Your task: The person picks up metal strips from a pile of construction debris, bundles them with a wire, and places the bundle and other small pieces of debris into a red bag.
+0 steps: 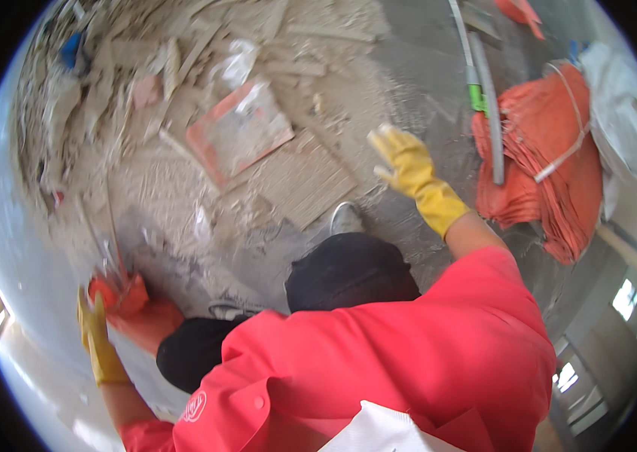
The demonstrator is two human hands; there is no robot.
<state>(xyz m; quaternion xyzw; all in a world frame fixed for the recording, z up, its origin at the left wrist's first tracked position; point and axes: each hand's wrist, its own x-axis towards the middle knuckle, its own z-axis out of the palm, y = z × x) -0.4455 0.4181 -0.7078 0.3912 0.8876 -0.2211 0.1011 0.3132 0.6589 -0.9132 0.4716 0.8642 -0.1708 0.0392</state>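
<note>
My left hand point(94, 333), in a yellow rubber glove, is at the lower left beside an orange woven sack point(140, 308) with thin strips sticking out of its mouth. Whether it touches the sack is not clear. My right hand point(406, 164), gloved the same way, reaches over the dusty floor with its fingers apart and nothing in it. In front of me lie a flat orange-edged panel or bag point(239, 133) coated with dust and a ridged beige board piece point(307, 178). My shoe point(346, 217) stands near that board.
Broken boards and rubble point(109, 101) cover the upper left, with a blue scrap point(71, 51) among them. On the right lies a stack of folded orange sacks point(550, 147), with a white sack point(620, 113) beyond and a grey metal strip point(490, 113) across its edge.
</note>
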